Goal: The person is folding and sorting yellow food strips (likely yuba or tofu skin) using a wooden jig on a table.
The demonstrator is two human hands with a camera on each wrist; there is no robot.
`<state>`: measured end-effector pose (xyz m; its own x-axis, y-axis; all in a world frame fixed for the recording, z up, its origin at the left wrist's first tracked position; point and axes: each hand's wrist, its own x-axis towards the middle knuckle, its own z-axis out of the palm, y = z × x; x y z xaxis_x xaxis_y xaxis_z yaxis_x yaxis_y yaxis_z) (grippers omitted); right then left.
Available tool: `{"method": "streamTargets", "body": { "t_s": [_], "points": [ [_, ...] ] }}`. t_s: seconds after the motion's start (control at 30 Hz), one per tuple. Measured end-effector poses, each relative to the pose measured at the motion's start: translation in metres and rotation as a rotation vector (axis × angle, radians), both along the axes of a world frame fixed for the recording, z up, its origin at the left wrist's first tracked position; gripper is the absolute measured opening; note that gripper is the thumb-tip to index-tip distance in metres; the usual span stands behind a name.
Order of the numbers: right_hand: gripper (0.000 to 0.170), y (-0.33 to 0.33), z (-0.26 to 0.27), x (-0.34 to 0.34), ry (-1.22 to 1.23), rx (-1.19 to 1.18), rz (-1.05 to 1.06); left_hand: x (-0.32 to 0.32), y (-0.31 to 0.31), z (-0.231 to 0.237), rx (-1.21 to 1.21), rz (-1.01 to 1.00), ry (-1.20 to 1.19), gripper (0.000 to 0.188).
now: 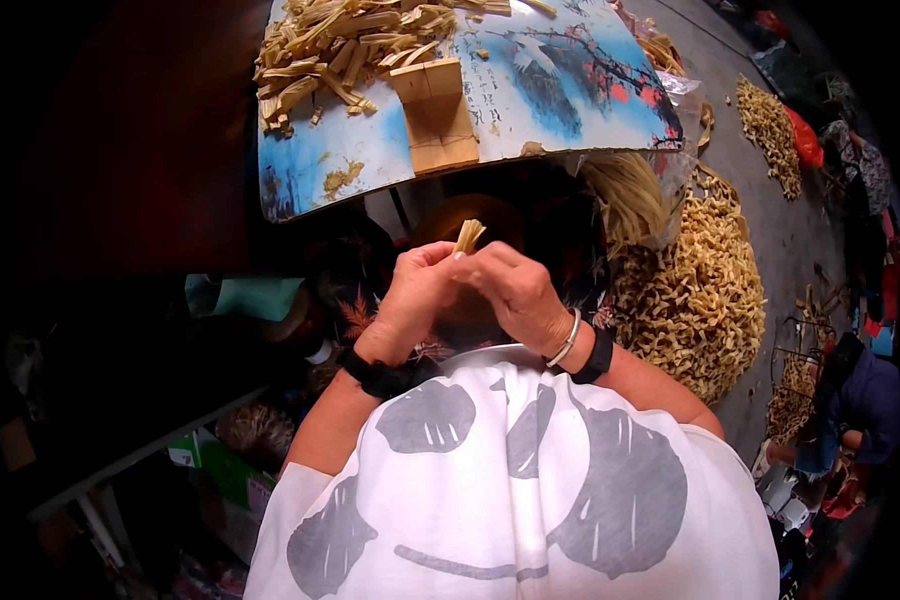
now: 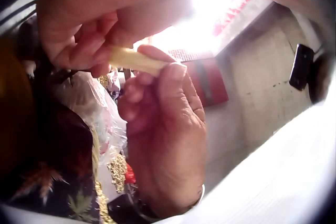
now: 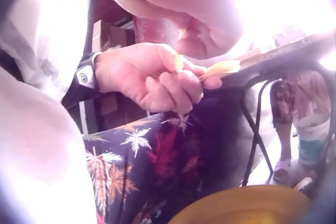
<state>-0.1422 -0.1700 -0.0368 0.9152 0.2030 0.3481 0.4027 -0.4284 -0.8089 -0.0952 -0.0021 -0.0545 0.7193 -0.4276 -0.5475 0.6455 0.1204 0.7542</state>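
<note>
Between my two hands is a small bundle of pale yellow dried strips (image 1: 469,236), its splayed end pointing up and away from me. My left hand (image 1: 410,295) pinches it between thumb and fingers. Close against it, my right hand (image 1: 518,293) also has fingertips on the bundle. In the left wrist view, the right thumb (image 2: 176,74) presses on one end of the bundle (image 2: 137,60), and the left fingers hold the other. The right wrist view shows the left fingers (image 3: 176,90) curled, with the frayed tip (image 3: 223,68) sticking out past them.
Beyond my hands is a painted table (image 1: 370,180) with a pile of similar strips (image 1: 340,50) and a wooden block (image 1: 438,115). A large heap of knotted pieces (image 1: 695,290) lies at right, below a bundle of long strands (image 1: 625,195). A yellow rounded rim (image 3: 241,205) shows below.
</note>
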Motion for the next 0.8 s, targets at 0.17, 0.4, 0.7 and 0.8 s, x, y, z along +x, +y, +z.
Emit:
{"method": "streamTargets", "body": {
  "t_s": [0.17,0.4,0.7,0.8],
  "points": [
    [0.018,-0.001,-0.008,0.005,-0.302,-0.260,-0.192,-0.006,-0.002,-0.015,0.565,-0.282,-0.979,0.011],
    [0.008,0.001,-0.011,0.003,0.631,0.336,-0.300,-0.013,-0.011,0.006,0.923,-0.329,-1.301,0.004],
    [0.012,0.006,-0.023,0.012,0.145,-0.010,-0.304,-0.019,-0.016,-0.001,0.962,-0.229,-1.322,0.006],
    [0.014,0.007,-0.021,0.009,0.101,-0.025,-0.236,-0.018,-0.017,-0.001,0.975,-0.166,-1.275,0.006]
  ]
}}
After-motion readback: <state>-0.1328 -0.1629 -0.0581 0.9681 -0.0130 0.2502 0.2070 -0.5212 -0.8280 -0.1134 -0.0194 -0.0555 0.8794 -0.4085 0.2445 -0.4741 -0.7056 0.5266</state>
